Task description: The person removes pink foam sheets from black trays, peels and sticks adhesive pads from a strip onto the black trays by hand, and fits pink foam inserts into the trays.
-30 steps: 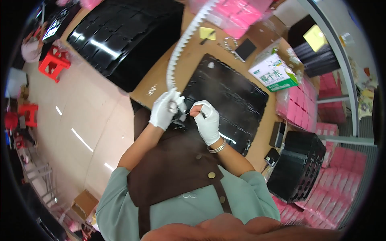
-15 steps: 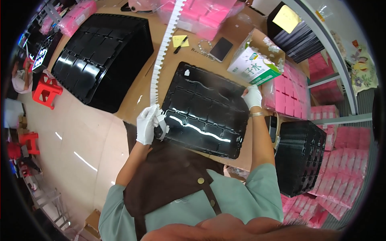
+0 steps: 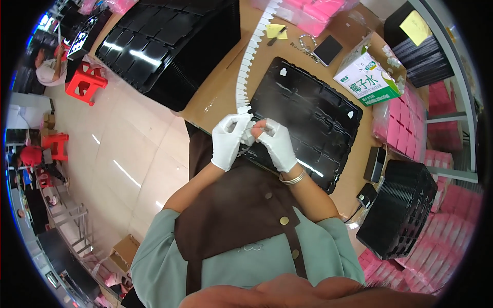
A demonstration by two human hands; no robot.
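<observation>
A black plastic tray (image 3: 308, 110) with shallow rectangular compartments lies on the work table in front of me. Small white stickers show at two of its corners: a far-left sticker (image 3: 283, 72) and a right-side sticker (image 3: 351, 114). A long white strip of stickers (image 3: 248, 64) with a notched edge runs along the tray's left side. Its near end bunches in my gloved left hand (image 3: 228, 142), which is closed on it. My right hand (image 3: 278, 147), gloved with bare fingertips, pinches at that same end over the tray's near-left edge. Exactly what lies between its fingertips is partly hidden.
Tall stacks of black trays stand at left (image 3: 169, 56) and lower right (image 3: 398, 210). Behind the tray lie a phone (image 3: 327, 50), a bead bracelet (image 3: 308, 43) and a pen (image 3: 277, 36). A carton (image 3: 370, 77) and wrapped pink packs (image 3: 403, 123) stand at right.
My right hand has left the tray's far-right corner, where a white sticker now shows, and come to the strip's end beside my left hand. The whole view has shifted.
</observation>
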